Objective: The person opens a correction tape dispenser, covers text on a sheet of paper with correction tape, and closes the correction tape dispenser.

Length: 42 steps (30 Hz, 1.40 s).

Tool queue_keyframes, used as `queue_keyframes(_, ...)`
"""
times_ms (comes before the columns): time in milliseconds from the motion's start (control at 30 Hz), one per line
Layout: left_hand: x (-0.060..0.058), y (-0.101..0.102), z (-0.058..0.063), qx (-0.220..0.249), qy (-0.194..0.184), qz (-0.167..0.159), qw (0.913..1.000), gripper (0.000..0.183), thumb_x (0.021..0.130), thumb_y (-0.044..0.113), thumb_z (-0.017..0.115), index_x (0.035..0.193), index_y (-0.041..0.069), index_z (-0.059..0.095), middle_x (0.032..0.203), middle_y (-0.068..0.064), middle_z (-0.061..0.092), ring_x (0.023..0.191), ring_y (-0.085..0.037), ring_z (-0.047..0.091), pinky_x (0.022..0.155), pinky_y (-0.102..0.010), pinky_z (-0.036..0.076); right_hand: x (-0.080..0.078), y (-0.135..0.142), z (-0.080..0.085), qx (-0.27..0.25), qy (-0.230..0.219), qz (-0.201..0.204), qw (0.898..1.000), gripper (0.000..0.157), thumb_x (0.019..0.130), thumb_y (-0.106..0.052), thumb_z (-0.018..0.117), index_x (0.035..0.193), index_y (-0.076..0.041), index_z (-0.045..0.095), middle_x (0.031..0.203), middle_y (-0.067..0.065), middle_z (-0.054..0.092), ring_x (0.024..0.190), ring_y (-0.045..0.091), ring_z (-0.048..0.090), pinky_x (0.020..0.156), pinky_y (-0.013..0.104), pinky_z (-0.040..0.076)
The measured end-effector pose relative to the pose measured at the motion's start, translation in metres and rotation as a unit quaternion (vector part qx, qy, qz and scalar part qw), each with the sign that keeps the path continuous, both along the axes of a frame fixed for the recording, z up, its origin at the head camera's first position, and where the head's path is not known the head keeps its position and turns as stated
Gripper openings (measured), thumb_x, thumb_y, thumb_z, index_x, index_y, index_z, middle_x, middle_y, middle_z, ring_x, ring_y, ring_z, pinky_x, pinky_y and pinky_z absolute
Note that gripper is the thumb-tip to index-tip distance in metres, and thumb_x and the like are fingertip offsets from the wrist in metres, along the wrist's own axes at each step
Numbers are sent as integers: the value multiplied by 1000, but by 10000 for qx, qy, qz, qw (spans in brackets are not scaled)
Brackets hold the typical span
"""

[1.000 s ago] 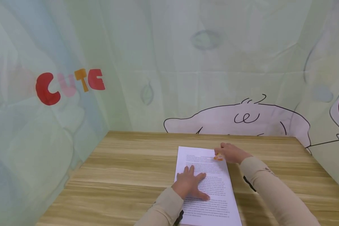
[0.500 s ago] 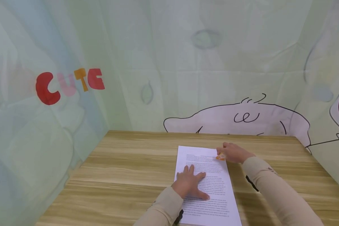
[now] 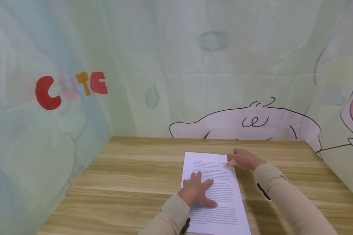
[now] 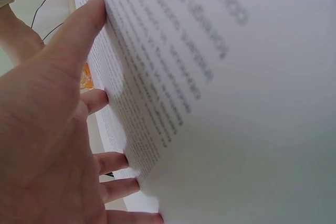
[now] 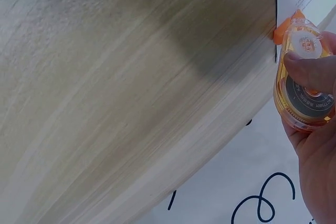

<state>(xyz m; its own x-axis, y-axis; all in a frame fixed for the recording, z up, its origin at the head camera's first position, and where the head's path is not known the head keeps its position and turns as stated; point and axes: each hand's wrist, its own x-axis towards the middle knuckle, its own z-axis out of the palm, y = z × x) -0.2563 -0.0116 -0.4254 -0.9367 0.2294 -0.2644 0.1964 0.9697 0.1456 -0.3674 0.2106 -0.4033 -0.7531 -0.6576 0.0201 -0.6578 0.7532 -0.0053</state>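
Note:
A sheet of printed paper [image 3: 219, 217] lies on the wooden table in the head view. My left hand [image 3: 195, 193] rests on its left half with spread fingers; in the left wrist view the fingertips [image 4: 131, 183] touch the page. At the sheet's top right edge, my right hand [image 3: 245, 159] grips an orange, see-through correction tape [image 5: 300, 103]. The thumb [image 5: 312, 72] presses across its side in the right wrist view. Its orange tip is by the paper's edge; whether it touches the page I cannot tell.
The wood-grain table [image 3: 129, 182] extends to both sides of the sheet. A pale printed curtain [image 3: 176, 65] hangs behind its back edge and along the left side, with coloured letters on it.
My right hand has shifted slightly rightward with the correction tape, from over the last words of the upper lines to the paper's right edge. The left hand stays in place.

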Motion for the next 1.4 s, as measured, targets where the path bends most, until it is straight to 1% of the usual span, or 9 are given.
queue_keyframes(133,-1,-1,1,-7,17,-68,10000,86,62,68,68,137,40,38,151,-13,24,139,-34,22,103,-58,29,-1,3,-1,-147,17,-14,9999,27,86,4,49,95,-19,59,80,1,47,67,16,43,61,29,38)
queue_keyframes(233,0,-1,2,49,40,-130,9999,85,62,67,68,137,39,39,150,-14,25,138,-34,23,103,-59,30,-2,10,-6,-688,-160,-164,9974,17,87,-4,54,95,-17,61,82,3,50,70,17,45,62,31,39)
queue_keyframes(333,3,-1,3,95,116,-147,9998,85,62,66,70,136,37,41,149,-15,27,137,-34,25,101,-59,31,-3,21,-14,-1501,-415,-473,9867,20,82,-3,57,98,-13,61,94,13,57,81,25,52,69,38,43)
queue_keyframes(467,3,-3,4,123,156,-108,9997,85,62,66,70,136,37,41,149,-15,26,137,-34,24,102,-59,30,-1,35,-17,-2352,-513,-764,9676,40,69,8,51,106,-5,59,111,23,58,99,36,53,82,50,43)
queue_keyframes(600,2,-4,4,141,73,-49,9999,86,63,67,69,138,38,39,151,-14,23,139,-35,21,104,-59,27,3,38,-15,-2726,-535,-912,9563,39,72,6,55,111,1,57,115,25,57,105,40,51,88,54,40)
queue_keyframes(800,4,-6,0,211,86,24,9997,84,64,65,69,138,38,39,151,-14,23,139,-35,20,105,-59,26,12,31,-19,-2926,-1188,-1145,9419,33,81,0,59,114,-3,57,126,28,49,114,43,46,90,56,39)
queue_keyframes(1033,7,-7,0,432,225,-78,9988,83,65,64,69,137,36,41,151,-16,23,139,-38,20,104,-61,25,15,15,-17,-2835,-1185,-950,9469,34,82,-1,61,115,-6,59,125,21,54,113,40,50,91,55,42)
queue_keyframes(1267,6,-7,-3,371,221,-140,9990,85,64,66,69,138,37,39,151,-16,24,138,-37,21,104,-61,26,17,-13,-10,-2323,-957,-924,9635,39,81,5,58,115,-12,59,117,21,54,100,35,54,80,49,47)
queue_keyframes(1400,5,-7,-6,203,316,-177,9991,94,62,69,68,142,33,34,150,-15,26,138,-36,24,103,-59,30,17,-33,-8,-2170,-751,-777,9702,39,81,4,58,115,-15,59,109,17,55,96,31,54,81,50,46)
